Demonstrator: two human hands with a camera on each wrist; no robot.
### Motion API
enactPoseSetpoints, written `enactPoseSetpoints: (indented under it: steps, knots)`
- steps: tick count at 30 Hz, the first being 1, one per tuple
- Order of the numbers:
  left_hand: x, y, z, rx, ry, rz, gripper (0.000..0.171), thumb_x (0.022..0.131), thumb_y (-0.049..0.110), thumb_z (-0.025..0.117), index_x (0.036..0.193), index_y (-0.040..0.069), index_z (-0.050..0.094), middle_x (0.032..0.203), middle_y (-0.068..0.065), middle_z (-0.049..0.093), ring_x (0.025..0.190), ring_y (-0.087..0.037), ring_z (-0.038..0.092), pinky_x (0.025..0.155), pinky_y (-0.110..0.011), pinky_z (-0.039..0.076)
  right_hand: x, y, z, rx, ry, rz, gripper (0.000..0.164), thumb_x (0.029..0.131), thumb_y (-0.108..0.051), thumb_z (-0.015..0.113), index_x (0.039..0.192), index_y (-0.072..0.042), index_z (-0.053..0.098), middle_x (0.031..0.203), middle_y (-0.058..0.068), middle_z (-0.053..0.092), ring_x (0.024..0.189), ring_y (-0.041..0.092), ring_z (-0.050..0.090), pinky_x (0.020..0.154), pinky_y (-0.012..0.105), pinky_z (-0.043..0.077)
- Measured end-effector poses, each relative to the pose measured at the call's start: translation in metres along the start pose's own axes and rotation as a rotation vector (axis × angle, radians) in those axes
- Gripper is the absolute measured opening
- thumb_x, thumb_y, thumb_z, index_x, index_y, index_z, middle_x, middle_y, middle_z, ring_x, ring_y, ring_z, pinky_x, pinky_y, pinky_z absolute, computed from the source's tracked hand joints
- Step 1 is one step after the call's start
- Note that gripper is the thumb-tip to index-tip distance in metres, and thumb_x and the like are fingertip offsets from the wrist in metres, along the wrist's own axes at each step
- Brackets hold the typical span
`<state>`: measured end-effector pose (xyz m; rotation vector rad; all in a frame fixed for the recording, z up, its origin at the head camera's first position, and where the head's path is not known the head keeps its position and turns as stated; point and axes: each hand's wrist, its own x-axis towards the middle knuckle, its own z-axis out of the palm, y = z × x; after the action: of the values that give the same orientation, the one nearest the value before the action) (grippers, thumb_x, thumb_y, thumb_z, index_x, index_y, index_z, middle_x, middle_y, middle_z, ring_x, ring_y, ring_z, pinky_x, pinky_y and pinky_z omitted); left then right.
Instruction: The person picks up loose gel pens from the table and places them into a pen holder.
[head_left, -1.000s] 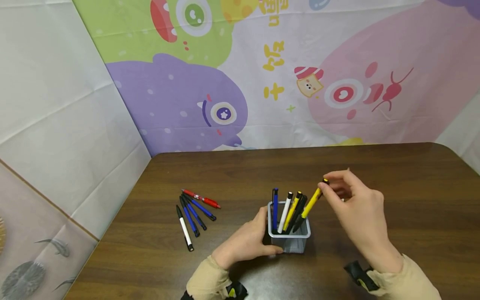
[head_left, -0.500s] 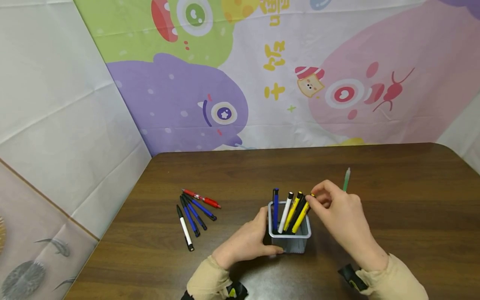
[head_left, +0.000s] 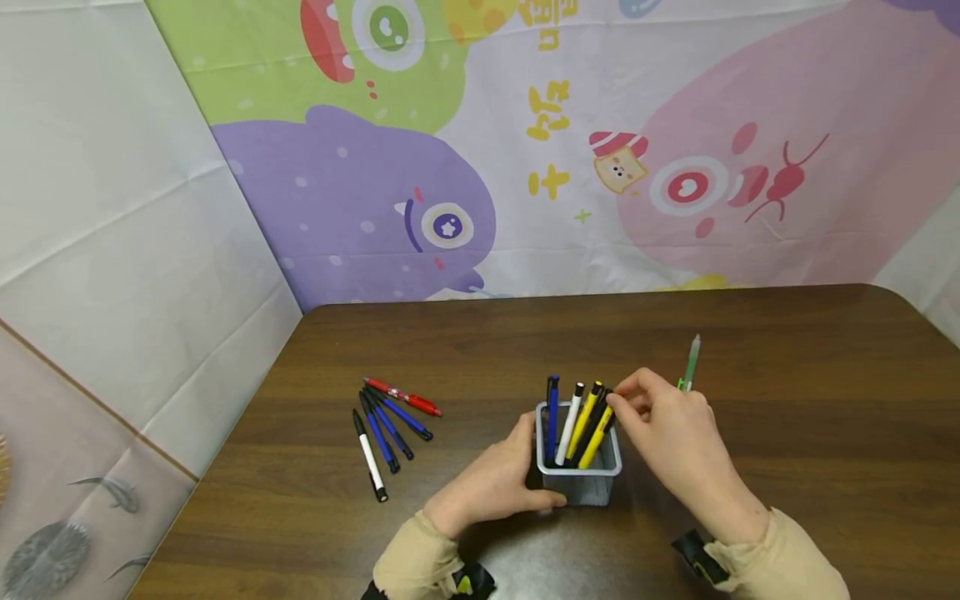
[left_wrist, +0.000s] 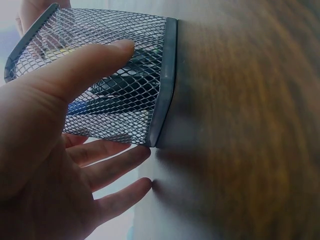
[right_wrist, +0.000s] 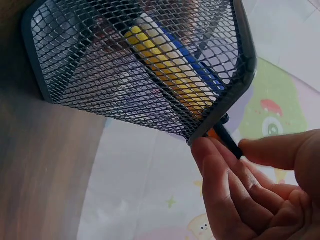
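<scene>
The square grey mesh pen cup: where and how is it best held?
Grip the square grey mesh pen cup by its flat side walls below the rim, probably from the left: it stands upright, coloured pens jut from its open top, and the right hand is at its right rim.

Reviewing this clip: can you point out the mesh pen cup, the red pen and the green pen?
mesh pen cup (head_left: pixel 588 490): head view, on its front wall
red pen (head_left: pixel 402 397): head view, middle of its barrel
green pen (head_left: pixel 692 361): head view, middle of its visible part
</scene>
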<state>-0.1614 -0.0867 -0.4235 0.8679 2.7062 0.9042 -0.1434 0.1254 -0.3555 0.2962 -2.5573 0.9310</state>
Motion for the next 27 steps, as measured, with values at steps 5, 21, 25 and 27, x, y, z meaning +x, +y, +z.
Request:
enactPoseSetpoints:
  steps: [5, 21, 25, 27]
  knots:
    - [0.0000, 0.0001, 0.0005, 0.005, 0.004, -0.003, 0.092, 0.071, 0.045, 0.072, 0.138, 0.011, 0.019, 0.119, -0.010, 0.052, 0.101, -0.016, 0.054, 0.087, -0.030, 0.044, 0.0005, -0.0004, 0.0001, 0.007, -0.005, -0.002, 0.007, 0.086, -0.015, 0.061, 0.087, -0.009, 0.065, 0.066, -0.005, 0.064, 0.056, 0.005, 0.056, 0.051, 0.032, 0.046]
    - [0.0008, 0.0002, 0.0006, 0.011, 0.009, -0.001, 0.093, 0.070, 0.044, 0.072, 0.139, 0.011, 0.018, 0.122, -0.011, 0.050, 0.102, -0.016, 0.053, 0.088, -0.030, 0.043, 0.0028, 0.0039, 0.0026, 0.019, 0.001, -0.022, 0.013, 0.085, -0.012, 0.061, 0.092, -0.004, 0.067, 0.067, -0.005, 0.065, 0.059, 0.005, 0.058, 0.054, 0.034, 0.049]
    - [0.0007, 0.0009, 0.0001, 0.013, 0.009, -0.003, 0.093, 0.070, 0.044, 0.073, 0.138, 0.010, 0.018, 0.121, -0.012, 0.051, 0.101, -0.017, 0.053, 0.087, -0.030, 0.044, 0.0033, 0.0047, 0.0029, 0.003, -0.006, -0.031, 0.016, 0.085, -0.011, 0.060, 0.096, -0.004, 0.069, 0.069, -0.003, 0.066, 0.060, 0.006, 0.059, 0.053, 0.033, 0.049]
    - [0.0007, 0.0009, 0.0000, 0.013, 0.008, -0.001, 0.093, 0.070, 0.044, 0.073, 0.138, 0.010, 0.019, 0.121, -0.012, 0.051, 0.101, -0.016, 0.054, 0.087, -0.030, 0.044, 0.0037, 0.0052, 0.0030, -0.006, -0.011, -0.033, 0.017, 0.086, -0.011, 0.059, 0.098, -0.004, 0.069, 0.069, -0.002, 0.066, 0.060, 0.006, 0.059, 0.052, 0.033, 0.050]
